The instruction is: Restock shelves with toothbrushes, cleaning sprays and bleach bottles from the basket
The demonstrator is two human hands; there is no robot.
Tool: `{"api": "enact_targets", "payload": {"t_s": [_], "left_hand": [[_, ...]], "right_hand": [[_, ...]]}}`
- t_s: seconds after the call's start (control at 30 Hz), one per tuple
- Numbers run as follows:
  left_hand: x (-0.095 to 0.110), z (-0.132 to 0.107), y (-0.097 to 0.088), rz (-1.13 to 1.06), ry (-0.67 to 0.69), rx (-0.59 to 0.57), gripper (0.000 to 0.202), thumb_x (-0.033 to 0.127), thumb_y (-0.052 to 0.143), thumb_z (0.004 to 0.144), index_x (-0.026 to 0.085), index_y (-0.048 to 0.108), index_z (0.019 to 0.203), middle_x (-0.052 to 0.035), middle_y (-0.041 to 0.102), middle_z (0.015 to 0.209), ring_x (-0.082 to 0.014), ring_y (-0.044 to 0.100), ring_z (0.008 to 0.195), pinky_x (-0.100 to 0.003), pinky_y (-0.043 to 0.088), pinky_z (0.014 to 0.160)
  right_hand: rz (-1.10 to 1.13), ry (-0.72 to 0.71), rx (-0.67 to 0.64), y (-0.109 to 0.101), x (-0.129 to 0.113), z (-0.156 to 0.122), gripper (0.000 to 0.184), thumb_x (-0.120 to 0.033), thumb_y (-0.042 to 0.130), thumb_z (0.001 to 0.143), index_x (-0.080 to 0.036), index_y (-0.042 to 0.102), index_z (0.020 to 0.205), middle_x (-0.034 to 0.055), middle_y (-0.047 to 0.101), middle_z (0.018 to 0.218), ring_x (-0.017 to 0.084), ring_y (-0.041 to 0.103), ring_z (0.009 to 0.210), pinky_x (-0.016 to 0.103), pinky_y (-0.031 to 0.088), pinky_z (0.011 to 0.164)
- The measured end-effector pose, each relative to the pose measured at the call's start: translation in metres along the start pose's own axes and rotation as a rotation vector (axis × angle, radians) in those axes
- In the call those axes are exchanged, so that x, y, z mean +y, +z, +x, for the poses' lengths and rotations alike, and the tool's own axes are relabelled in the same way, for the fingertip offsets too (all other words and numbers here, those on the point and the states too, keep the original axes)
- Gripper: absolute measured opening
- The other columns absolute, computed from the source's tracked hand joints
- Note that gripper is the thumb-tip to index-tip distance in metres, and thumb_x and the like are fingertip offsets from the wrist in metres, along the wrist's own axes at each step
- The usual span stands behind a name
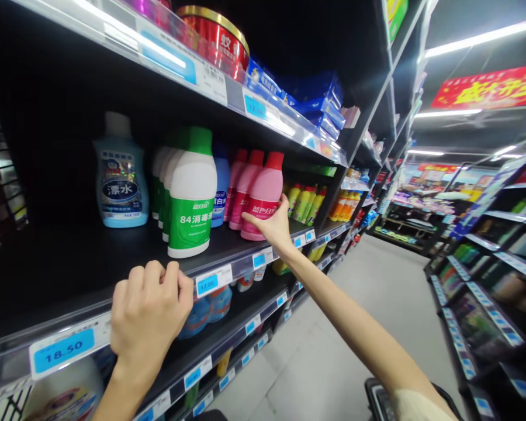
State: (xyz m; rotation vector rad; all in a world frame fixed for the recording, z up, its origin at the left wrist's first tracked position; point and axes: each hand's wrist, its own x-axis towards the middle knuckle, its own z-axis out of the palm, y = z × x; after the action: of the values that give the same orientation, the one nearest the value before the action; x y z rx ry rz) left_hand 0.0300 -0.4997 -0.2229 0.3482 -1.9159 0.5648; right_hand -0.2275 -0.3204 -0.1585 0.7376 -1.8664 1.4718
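Observation:
My right hand (272,225) is around the front pink bottle (265,190) with a red cap, thumb across its label and fingers at its right side. That bottle stands upright on the shelf, in front of more pink bottles (246,184). My left hand (151,307) is closed over the front shelf edge (214,280), knuckles up. Between the hands stands a white bottle (191,193) with a green cap and green label, at the head of a row of similar ones. A blue bottle (220,187) is partly hidden behind it.
A light-blue bottle (120,172) stands at the left. Yellow-green bottles (305,204) line the shelf farther right. Above is a shelf with a red tin (217,41) and blue boxes. Price tags (63,349) run along the edges. The aisle floor (377,280) and opposite shelves (499,257) are at right.

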Motion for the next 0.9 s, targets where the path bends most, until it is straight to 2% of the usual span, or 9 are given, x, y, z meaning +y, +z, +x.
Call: {"api": "enact_targets", "payload": {"t_s": [0.07,0.13,0.27,0.47,0.9], "left_hand": [[0.000,0.001,-0.001,-0.003,-0.001,-0.005,0.020,0.028,0.060,0.095,0.022,0.051,0.078,-0.0061,0.047,0.077,-0.0272,0.045,0.080,-0.040,0.033,0.071],[-0.001,0.001,-0.001,-0.009,0.004,-0.008,0.020,0.028,0.059,0.095,0.022,0.050,0.078,-0.0064,0.048,0.077,-0.0272,0.045,0.080,-0.039,0.033,0.071],[-0.001,-0.001,0.000,-0.014,0.010,-0.011,0.020,0.028,0.059,0.095,0.023,0.050,0.078,-0.0064,0.048,0.077,-0.0270,0.044,0.079,-0.039,0.032,0.071],[-0.001,-0.001,0.001,-0.001,0.004,-0.030,0.016,0.029,0.058,0.096,0.022,0.053,0.082,-0.0072,0.050,0.079,-0.0280,0.045,0.081,-0.039,0.032,0.070],[-0.003,-0.003,0.001,0.009,0.005,-0.084,0.017,0.030,0.052,0.099,0.023,0.054,0.084,-0.0076,0.047,0.078,-0.0295,0.043,0.082,-0.039,0.029,0.070]], "right_hand": [[-0.044,0.016,0.009,0.011,-0.001,-0.003,0.135,-0.058,0.096,0.058,-0.023,0.020,0.163,0.0209,0.042,0.161,0.040,0.045,0.149,0.058,0.044,0.121],[-0.052,0.105,-0.008,0.020,-0.001,-0.002,0.130,-0.052,0.098,0.053,-0.021,0.027,0.158,0.0198,0.052,0.151,0.039,0.055,0.139,0.058,0.048,0.117],[-0.040,0.223,-0.042,0.025,-0.002,0.004,0.116,-0.049,0.099,0.048,-0.020,0.038,0.142,0.0173,0.064,0.136,0.037,0.065,0.124,0.056,0.053,0.109],[-0.008,0.212,-0.065,0.028,0.004,0.009,0.112,-0.051,0.099,0.049,-0.023,0.038,0.138,0.0152,0.063,0.137,0.034,0.066,0.124,0.054,0.054,0.109],[0.001,0.232,-0.098,0.028,0.005,0.014,0.120,-0.048,0.101,0.051,-0.021,0.033,0.146,0.0165,0.061,0.144,0.034,0.063,0.131,0.052,0.051,0.115]]}}
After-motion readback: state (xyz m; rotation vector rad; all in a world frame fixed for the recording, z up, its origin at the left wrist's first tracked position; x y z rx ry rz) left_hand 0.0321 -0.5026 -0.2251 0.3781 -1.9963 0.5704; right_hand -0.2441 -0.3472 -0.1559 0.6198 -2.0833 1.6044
